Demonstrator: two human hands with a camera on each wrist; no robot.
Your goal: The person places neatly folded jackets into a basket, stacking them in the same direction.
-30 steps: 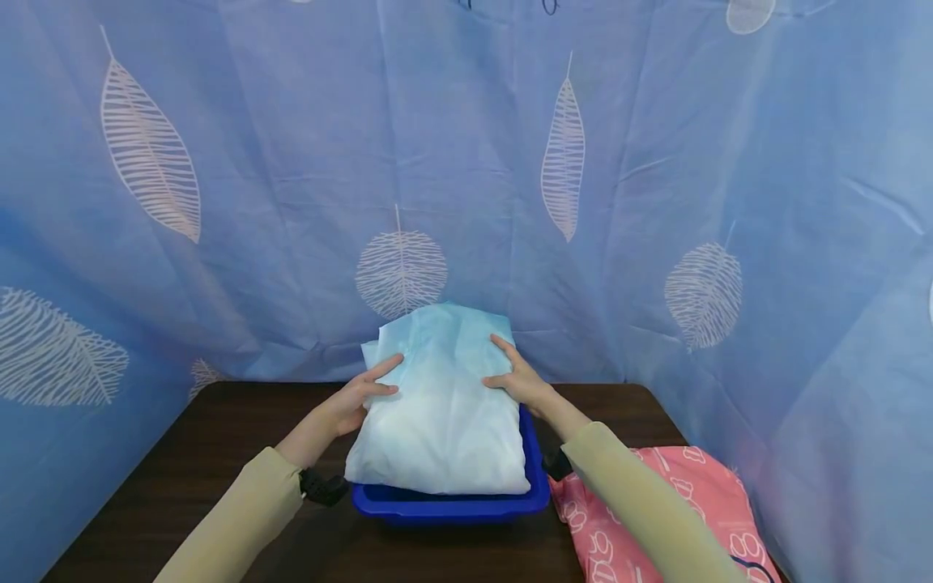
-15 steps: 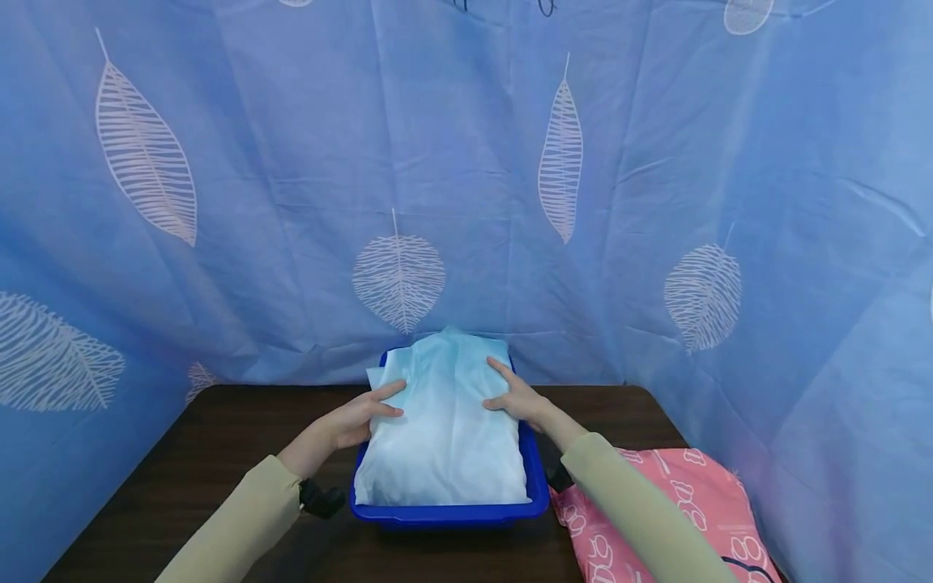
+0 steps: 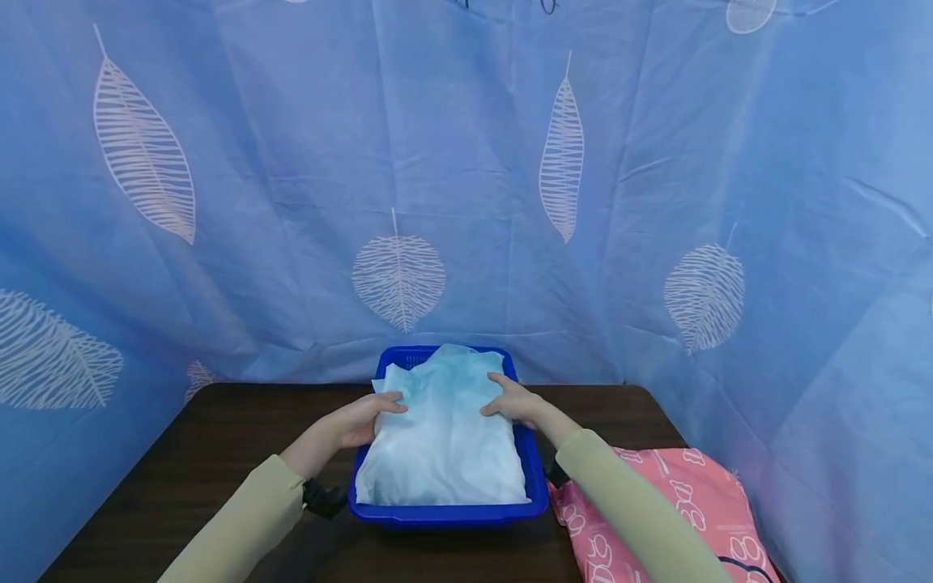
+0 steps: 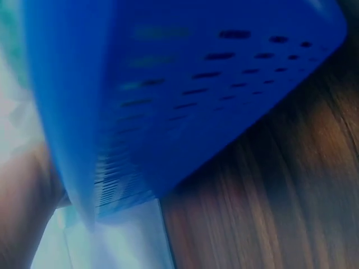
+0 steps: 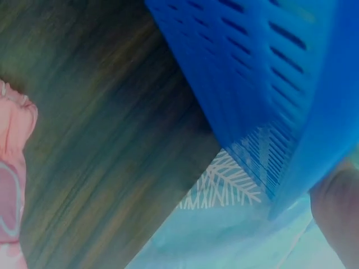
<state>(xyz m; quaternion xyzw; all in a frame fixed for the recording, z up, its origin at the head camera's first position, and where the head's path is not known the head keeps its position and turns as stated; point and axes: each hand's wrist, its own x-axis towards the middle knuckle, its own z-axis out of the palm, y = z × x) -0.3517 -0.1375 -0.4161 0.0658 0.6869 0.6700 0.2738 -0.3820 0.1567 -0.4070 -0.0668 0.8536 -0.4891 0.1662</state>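
A folded thin cloth (image 3: 446,453), white fading to light blue at its far end, lies in a blue plastic basket (image 3: 448,515) on the table. My left hand (image 3: 355,421) holds the cloth's left side, thumb on top, the other fingers mostly hidden. On the opposite side my right hand (image 3: 519,403) grips the cloth, with thumb and forefinger spread over its upper face. In the left wrist view the basket's slotted wall (image 4: 185,95) fills the middle, part of the hand (image 4: 25,202) behind its rim. The right wrist view shows the basket's other wall (image 5: 247,73) and a bit of hand (image 5: 339,207).
A pink cloth with white line prints (image 3: 700,502) lies on the table's right side, partly under the right sleeve (image 3: 634,502). The dark wooden table (image 3: 182,486) ends at a blue leaf-patterned curtain (image 3: 466,162) behind the basket.
Both hands have lowered the folded cloth into the basket. The basket's far rim, hidden a second ago, now shows behind it. The pink cloth has stayed in place.
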